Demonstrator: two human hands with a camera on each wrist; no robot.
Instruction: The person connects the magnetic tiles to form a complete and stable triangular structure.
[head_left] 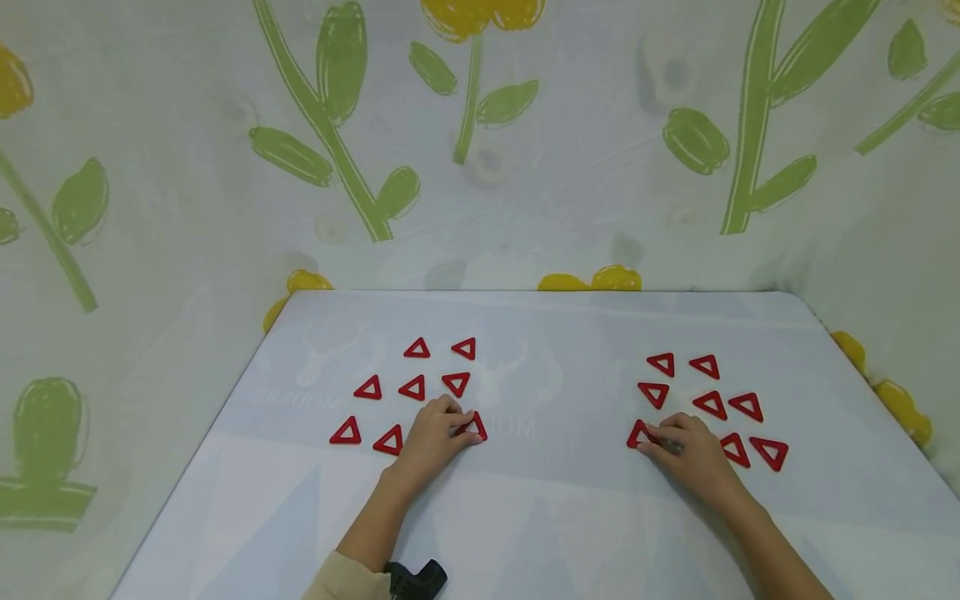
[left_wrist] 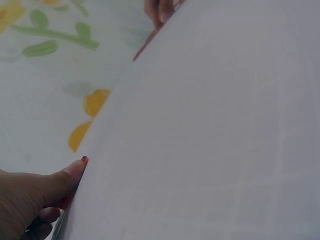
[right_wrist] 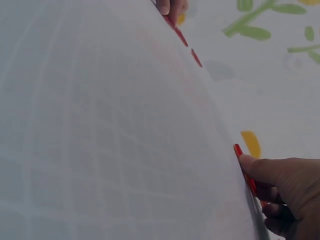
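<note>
Two loose groups of red triangular frames lie on a white table. My left hand [head_left: 429, 440] pinches a red triangle [head_left: 481, 427] at the near right corner of the left group; its thumb lies against the piece in the left wrist view. At the near left of the other group, my right hand [head_left: 697, 457] pinches another red triangle [head_left: 634, 433] between thumb and fingers. Its red edge [right_wrist: 246, 172] shows beside the thumb in the right wrist view. Both held pieces are at the tabletop, and the fingers partly cover them.
Several red triangles [head_left: 367, 387] spread behind and left of the left hand. Several more, among them one triangle [head_left: 769, 452], lie behind and right of the right hand. Flower-patterned cloth [head_left: 570, 167] rises past the table's far edge. A black object [head_left: 416, 579] shows by the left sleeve.
</note>
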